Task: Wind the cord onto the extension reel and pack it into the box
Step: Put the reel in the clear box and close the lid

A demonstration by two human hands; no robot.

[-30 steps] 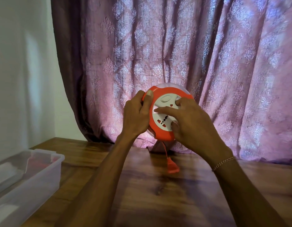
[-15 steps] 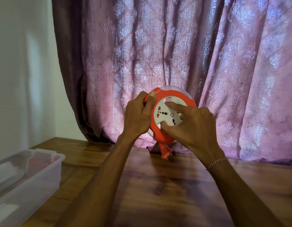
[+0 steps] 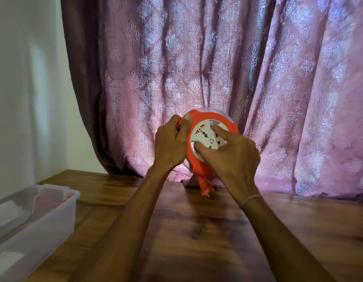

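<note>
At the near left, one clear plastic box [image 3: 54,216] sits on the bench [image 3: 196,241], its left part cut off by the frame edge; inside it show a pale flat piece and something red, both too blurred through the wall to name. Right of it, well apart and held up above the far middle of the bench in front of the curtain [image 3: 217,58], is one reel [image 3: 209,123]: a round orange casing with a white back half showing at its top and lower left rim, and a white round face turned toward the camera. That face carries rows of dark socket holes, a few red marks and a small ring. The left hand [image 3: 170,145] grips the reel's left edge, fingers curled behind the rim and the thumb laid up along the orange front. The right hand [image 3: 233,157] lies over the lower right of the face, its fingers [image 3: 219,131] bent and pressing on the white disc, with the thumb tip at the disc's lower left; the palm hides the casing's right lower side. One orange plug [image 3: 206,185] with metal pins hangs right under the reel, just above the bench, and almost no cord shows between plug and casing. A thin beaded bracelet [image 3: 250,198] circles the right wrist. Two bare forearms reach in from the near edge.
</note>
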